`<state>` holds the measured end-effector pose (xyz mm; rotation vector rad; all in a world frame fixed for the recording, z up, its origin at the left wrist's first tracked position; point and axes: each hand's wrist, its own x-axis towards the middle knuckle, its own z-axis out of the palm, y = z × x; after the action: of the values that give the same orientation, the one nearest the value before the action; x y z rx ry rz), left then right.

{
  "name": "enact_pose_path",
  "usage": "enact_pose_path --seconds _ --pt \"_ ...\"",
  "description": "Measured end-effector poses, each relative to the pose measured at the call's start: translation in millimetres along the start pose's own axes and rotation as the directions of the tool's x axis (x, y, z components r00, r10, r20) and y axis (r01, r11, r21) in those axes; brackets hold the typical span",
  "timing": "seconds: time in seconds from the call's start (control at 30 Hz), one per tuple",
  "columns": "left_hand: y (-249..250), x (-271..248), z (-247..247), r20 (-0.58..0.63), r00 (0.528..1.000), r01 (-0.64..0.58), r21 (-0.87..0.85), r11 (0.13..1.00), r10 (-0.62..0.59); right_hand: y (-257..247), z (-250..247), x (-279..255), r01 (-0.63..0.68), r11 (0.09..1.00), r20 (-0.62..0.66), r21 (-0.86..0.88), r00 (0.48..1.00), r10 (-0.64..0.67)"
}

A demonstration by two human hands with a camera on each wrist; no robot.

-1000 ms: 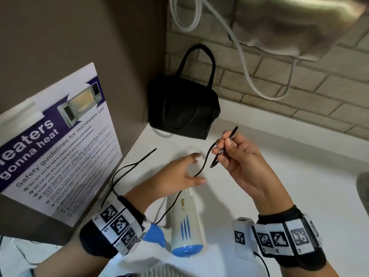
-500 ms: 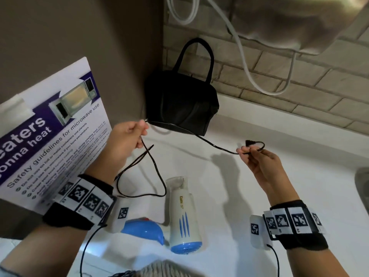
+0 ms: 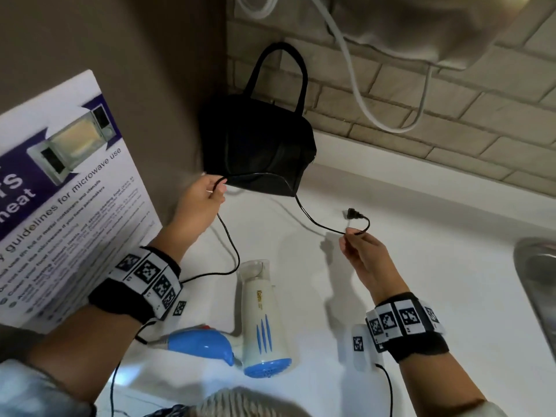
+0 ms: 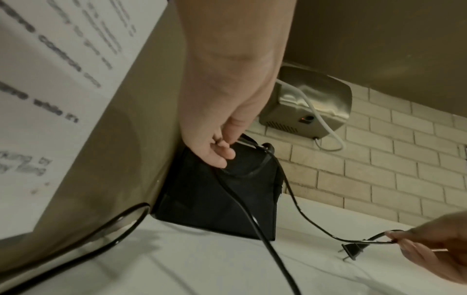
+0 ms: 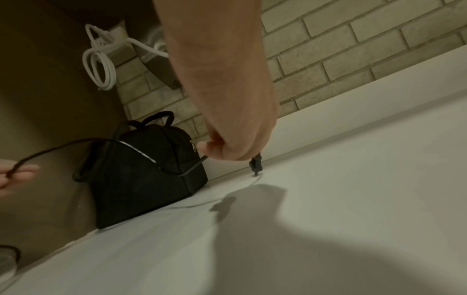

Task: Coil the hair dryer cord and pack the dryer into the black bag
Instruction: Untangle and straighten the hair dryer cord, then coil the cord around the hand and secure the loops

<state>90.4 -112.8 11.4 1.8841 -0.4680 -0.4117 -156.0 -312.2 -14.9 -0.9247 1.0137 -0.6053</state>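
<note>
Head view: hair dryer (image 3: 261,319) lies near on the white counter (image 3: 421,266); both hands have spread apart, left hand (image 3: 201,203) and right hand (image 3: 365,255) each pinching the cord (image 3: 313,221), now drawn out, ready for looping. Beyond, black bag (image 3: 255,152) stands unpacked against the brick wall (image 3: 421,94).
</note>
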Motion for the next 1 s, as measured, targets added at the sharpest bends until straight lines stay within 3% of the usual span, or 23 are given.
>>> enact_pose_path --seconds 0.1,0.23,0.6,0.77,0.87,0.93,1.0 --pt "-1.7 0.5 9.1 0.148 0.989 -0.006 0.167 0.986 -0.019 7.2 2.0 0.7 -0.063 0.998 0.023 0.026 0.998 0.063" --pt "3.2 -8.6 17.7 0.325 0.940 0.007 0.281 0.960 -0.103 12.7 3.3 -1.0 -0.128 0.991 0.059 0.032 0.990 0.126" --pt "1.5 -39.2 -10.4 0.378 0.923 0.012 0.150 0.989 -0.068 7.9 1.3 -31.6 -0.168 0.976 0.047 -0.139 0.983 0.176" --pt "-8.2 -70.6 -48.5 0.306 0.948 0.046 0.159 0.986 -0.094 19.9 2.0 -55.6 -0.066 0.910 0.132 -0.410 0.983 0.131" --pt "-13.1 -91.8 -63.0 0.269 0.961 -0.015 0.288 0.958 -0.066 26.3 10.6 -72.2 0.052 0.834 0.211 -0.549 0.974 0.078" --pt "-18.6 -103.6 -72.5 0.248 0.964 -0.018 0.405 0.914 -0.091 30.4 21.5 -80.8 0.145 0.762 0.266 -0.631 0.963 0.037" --pt "-27.2 -113.4 -82.3 0.228 0.964 -0.001 0.525 0.851 -0.139 36.0 34.4 -89.9 0.298 0.623 0.370 -0.724 0.929 -0.015"
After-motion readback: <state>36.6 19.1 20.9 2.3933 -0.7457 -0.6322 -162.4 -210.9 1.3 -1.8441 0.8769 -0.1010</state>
